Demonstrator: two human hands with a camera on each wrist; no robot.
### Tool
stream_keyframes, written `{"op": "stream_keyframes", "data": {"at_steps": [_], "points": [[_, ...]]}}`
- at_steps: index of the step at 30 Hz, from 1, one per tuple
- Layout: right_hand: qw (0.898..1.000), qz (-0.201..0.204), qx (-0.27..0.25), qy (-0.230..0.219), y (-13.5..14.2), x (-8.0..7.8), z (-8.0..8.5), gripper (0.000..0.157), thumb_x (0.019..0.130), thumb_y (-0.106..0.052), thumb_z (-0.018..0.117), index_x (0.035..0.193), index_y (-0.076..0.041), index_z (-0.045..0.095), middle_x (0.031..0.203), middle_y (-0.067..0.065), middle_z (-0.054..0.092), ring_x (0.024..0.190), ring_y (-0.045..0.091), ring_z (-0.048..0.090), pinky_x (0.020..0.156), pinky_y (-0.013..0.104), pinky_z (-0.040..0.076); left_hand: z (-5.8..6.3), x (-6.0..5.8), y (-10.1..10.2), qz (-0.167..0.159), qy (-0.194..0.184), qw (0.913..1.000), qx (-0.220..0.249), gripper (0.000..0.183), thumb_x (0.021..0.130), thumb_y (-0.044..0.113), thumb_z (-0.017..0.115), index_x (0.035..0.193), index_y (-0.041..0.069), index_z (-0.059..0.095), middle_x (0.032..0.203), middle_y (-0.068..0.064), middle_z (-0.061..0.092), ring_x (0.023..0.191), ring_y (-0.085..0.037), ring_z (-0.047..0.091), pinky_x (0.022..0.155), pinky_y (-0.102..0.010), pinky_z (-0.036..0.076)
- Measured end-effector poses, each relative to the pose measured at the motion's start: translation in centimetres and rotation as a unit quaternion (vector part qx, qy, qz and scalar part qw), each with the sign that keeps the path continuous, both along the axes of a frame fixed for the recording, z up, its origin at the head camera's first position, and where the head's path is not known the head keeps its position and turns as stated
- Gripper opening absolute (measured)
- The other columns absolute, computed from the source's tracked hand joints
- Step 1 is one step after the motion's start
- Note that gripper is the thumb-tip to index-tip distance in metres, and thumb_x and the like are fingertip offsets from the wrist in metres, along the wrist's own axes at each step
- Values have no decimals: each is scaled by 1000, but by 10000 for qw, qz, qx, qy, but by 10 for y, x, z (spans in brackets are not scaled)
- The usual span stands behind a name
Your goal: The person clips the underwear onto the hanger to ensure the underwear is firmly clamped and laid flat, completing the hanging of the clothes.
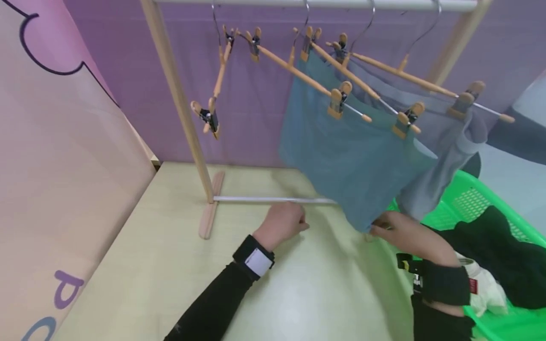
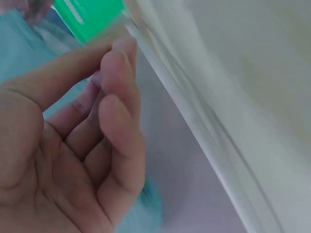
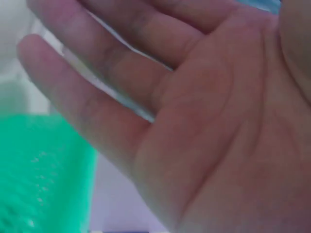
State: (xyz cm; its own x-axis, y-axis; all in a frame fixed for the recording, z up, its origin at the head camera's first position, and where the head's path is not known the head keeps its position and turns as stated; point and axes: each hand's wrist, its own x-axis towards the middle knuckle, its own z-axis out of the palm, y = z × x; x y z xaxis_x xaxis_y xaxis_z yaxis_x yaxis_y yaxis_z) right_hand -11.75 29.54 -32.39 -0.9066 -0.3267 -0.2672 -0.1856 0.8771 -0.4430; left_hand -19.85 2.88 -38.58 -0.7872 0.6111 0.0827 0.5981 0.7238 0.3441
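Note:
A teal garment (image 1: 341,156), seemingly a pair of shorts, hangs from a wooden clip hanger (image 1: 345,72) on the rack. My right hand (image 1: 409,237) pinches its lowest corner between thumb and fingers, beside the green basket. In the right wrist view the palm of the right hand (image 3: 194,116) fills the picture and the pinch lies out of sight. My left hand (image 1: 283,225) hovers over the table near the rack's lower bar, touching no garment. In the left wrist view the left hand (image 2: 87,136) has loosely bent fingers holding nothing.
A grey garment (image 1: 426,189) hangs behind the teal one on the rightmost hanger (image 1: 401,71). Two other hangers hang further left from the top bar (image 1: 273,4). The green basket (image 1: 482,189) on the right holds dark clothing (image 1: 495,251) and white clothing (image 1: 486,284).

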Motion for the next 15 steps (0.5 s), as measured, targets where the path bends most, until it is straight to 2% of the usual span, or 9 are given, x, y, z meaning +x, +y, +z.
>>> {"op": "stream_keyframes", "data": {"at_steps": [1, 3, 4, 7, 10, 15], "points": [[9983, -210, -468, 266, 3, 3, 2, 24, 103, -18, 55, 113, -1, 67, 99, 8, 70, 81, 15, 63, 67, 28, 49, 1, 4, 9, -157, -126, 9998, 30, 26, 90, 30, 73, 69, 16, 70, 64, 9, 63, 57, -6, 54, 52, -23, 43], [9982, -283, -416, 326, 7, 7, 8, 29, 104, -26, 54, 116, -4, 68, 101, 6, 71, 87, 18, 66, 71, 33, 53, 2, 11, 26, -426, -260, 9987, 105, 28, 91, 31, 72, 67, 18, 68, 62, 11, 59, 57, -4, 53, 52, -21, 41], [9981, -332, -377, 355, 9, 10, 11, 32, 104, -29, 54, 119, -5, 67, 112, 8, 70, 98, 22, 67, 76, 37, 54, 3, 15, 35, -531, -314, 9980, 139, 32, 92, 32, 71, 64, 18, 66, 59, 12, 57, 56, -3, 51, 50, -20, 40], [9979, -512, -216, 343, 13, 18, 19, 35, 105, -32, 51, 123, -5, 64, 115, 8, 68, 98, 23, 65, 77, 39, 54, 6, 26, 60, -690, -262, 9968, 318, 45, 96, 41, 65, 58, 19, 55, 53, 12, 45, 49, -2, 46, 46, -20, 36], [9966, -708, -109, 398, 16, 24, 28, 38, 105, -37, 50, 124, -8, 64, 116, 6, 67, 99, 23, 65, 76, 40, 54, 8, 38, 85, -458, -136, 9975, 518, 57, 99, 54, 52, 55, 18, 43, 49, 8, 37, 42, -5, 43, 40, -23, 34], [9928, -1002, 109, 640, 22, 31, 35, 43, 104, -42, 48, 126, -8, 63, 119, 10, 67, 102, 27, 65, 75, 42, 54, 11, 54, 125, 85, -539, 9959, 716, 66, 102, 61, 30, 53, 18, 41, 45, 6, 34, 38, -9, 45, 38, -25, 35]]}}
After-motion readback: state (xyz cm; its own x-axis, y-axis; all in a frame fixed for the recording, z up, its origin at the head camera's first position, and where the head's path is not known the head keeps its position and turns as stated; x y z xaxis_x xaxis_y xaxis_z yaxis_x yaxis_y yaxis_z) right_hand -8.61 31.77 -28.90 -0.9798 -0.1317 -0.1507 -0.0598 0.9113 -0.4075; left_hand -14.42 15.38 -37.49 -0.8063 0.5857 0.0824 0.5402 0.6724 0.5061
